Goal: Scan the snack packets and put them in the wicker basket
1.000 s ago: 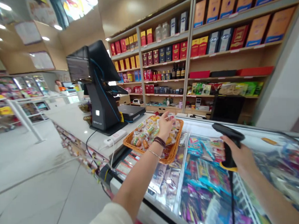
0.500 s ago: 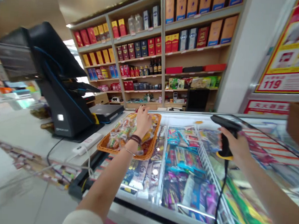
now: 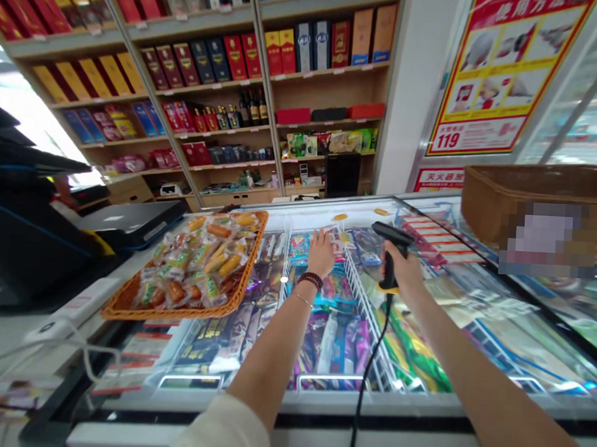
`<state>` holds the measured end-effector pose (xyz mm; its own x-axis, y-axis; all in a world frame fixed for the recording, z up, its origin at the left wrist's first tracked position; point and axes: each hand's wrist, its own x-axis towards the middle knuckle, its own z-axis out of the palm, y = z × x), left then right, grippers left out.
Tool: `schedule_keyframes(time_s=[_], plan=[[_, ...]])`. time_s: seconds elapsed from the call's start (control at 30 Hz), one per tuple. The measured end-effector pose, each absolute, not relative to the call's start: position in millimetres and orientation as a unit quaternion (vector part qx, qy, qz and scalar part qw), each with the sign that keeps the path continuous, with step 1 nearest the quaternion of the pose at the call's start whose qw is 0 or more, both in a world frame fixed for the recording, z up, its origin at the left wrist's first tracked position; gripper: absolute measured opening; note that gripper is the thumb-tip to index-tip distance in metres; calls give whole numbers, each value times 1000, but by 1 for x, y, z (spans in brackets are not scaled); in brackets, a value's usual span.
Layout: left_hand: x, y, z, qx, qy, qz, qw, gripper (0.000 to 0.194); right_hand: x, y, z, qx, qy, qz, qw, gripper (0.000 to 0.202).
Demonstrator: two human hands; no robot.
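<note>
Poster [image 3: 506, 81] reads "119" | left hand [image 3: 321, 253] spread loosely above freezer [image 3: 419, 409], contact unclear | right hand [image 3: 405, 272] wrapped around barcode scanner [image 3: 392, 234]

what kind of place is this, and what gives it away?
Probably a shop: there's what looks like a barcode scanner in the right hand, a glass-topped freezer full of packets, and shelves lined with boxes and bottles.

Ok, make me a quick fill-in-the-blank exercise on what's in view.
1. The right hand grips a black corded ____.
2. The basket of wrapped snacks is to the ____ of the left hand.
3. The large number on the poster is ____.

Missing words: scanner; left; 119.
</note>
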<state>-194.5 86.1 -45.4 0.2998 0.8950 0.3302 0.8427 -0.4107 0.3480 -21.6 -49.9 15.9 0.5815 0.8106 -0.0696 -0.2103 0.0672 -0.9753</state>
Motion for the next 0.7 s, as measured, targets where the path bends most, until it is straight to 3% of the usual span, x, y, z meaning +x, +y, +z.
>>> schedule_keyframes(time_s=[0.13,0.3,0.43,0.53,0.7], plan=[[-205,75,-42,826,507,244,50,54,-28,-48,11,-574,-308,373,661,44],[-218,66,-39,794,494,327,138,29,-35,-50,10,-579,-353,362,639,51],[-224,73,-37,661,494,463,324,28,-37,-53,10,-578,-382,346,633,57],[-224,77,-38,561,464,486,484,31,-39,-55,8,-581,-403,342,619,59],[-231,77,-44,415,376,554,616,38,-45,-55,-1,-568,-467,350,580,62]])
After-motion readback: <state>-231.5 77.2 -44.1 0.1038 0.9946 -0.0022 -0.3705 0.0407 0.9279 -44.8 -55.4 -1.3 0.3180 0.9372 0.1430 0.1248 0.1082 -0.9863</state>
